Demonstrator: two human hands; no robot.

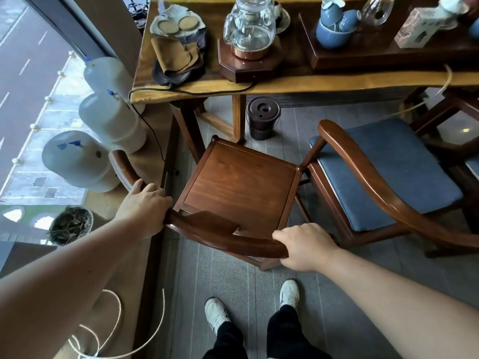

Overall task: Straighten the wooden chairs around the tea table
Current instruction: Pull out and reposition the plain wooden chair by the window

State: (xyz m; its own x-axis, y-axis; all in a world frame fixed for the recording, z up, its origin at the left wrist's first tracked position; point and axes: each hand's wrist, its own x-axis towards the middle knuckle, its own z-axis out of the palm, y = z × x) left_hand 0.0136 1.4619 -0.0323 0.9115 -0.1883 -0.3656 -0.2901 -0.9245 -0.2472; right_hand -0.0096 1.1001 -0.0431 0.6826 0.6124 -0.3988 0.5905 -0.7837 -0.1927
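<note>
Left grip (146,203): closed around the curved backrest's left end.
Right grip (304,246): closed around its right end.
Wooden chair (241,183): angled, seat before the desk (311,82) corner.
Cushioned chair (383,169): just right.

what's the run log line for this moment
step: straightening bare-seat chair | left hand: gripping backrest rail | right hand: gripping backrest rail | chair: angled to tea table

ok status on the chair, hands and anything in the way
Left hand and right hand both shut on the backrest. Chair angled, not squared to table. Cushioned chair close on right, bin ahead.
</note>
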